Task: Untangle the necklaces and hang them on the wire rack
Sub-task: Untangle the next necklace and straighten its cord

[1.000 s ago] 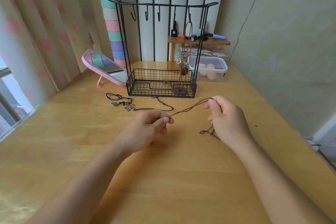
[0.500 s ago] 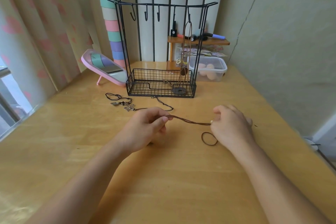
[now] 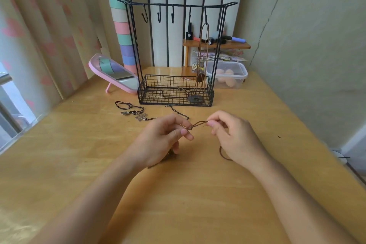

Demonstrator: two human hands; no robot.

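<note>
A brown cord necklace (image 3: 199, 124) is pinched between my left hand (image 3: 165, 137) and my right hand (image 3: 235, 136), just above the wooden table. A short doubled stretch of cord spans the two hands, with a knot at my left fingertips. More of the cord trails under each hand. The black wire rack (image 3: 175, 93) stands behind, with hooks along its top bar. One brown necklace (image 3: 204, 53) hangs from the rightmost hook, its pendant in the rack's basket. Black cord necklaces with metal charms (image 3: 136, 114) lie tangled on the table left of my hands.
A pink tilted mirror (image 3: 113, 73) stands left of the rack. A clear lidded box (image 3: 230, 76) and a small wooden shelf (image 3: 215, 45) with small items sit behind the rack on the right. The wall runs along the table's right side, curtains along the left.
My right hand has moved left toward my left hand, so the cord between them is shorter and doubled. My left hand has turned slightly and pinches the knot.
</note>
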